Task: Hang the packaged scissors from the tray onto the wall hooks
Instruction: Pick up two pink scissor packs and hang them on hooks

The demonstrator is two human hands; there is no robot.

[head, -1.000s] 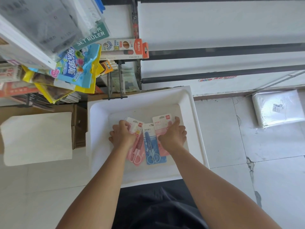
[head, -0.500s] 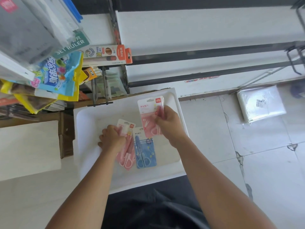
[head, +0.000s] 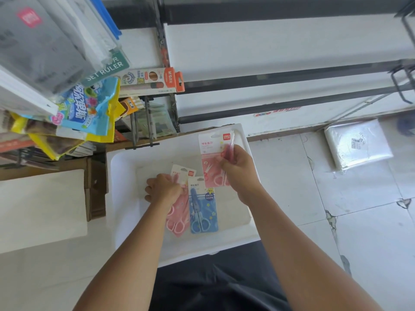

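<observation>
The right hand [head: 239,170] pinches a pink scissors pack [head: 212,158] by its right edge, thumb and fingers closed on the card, so the hang hole at the top stays clear for a hook. The pack stands lifted off the floor of the white tray [head: 125,198], its top tilted away from the person toward the wall. The forearm reaches forward from the lower right with the wrist bent slightly inward.

The left hand [head: 162,189] lies curled, knuckles up, on another pink pack [head: 179,212] flat in the tray. It probably steadies the pile or starts the next pick; whether the fingers actually grip the card I cannot tell. Just right of that hand lies a blue pack [head: 203,209], untouched. Empty wire hooks [head: 402,84] jut from the wall rails well beyond the right hand, up and to its right, a likely target.
</observation>
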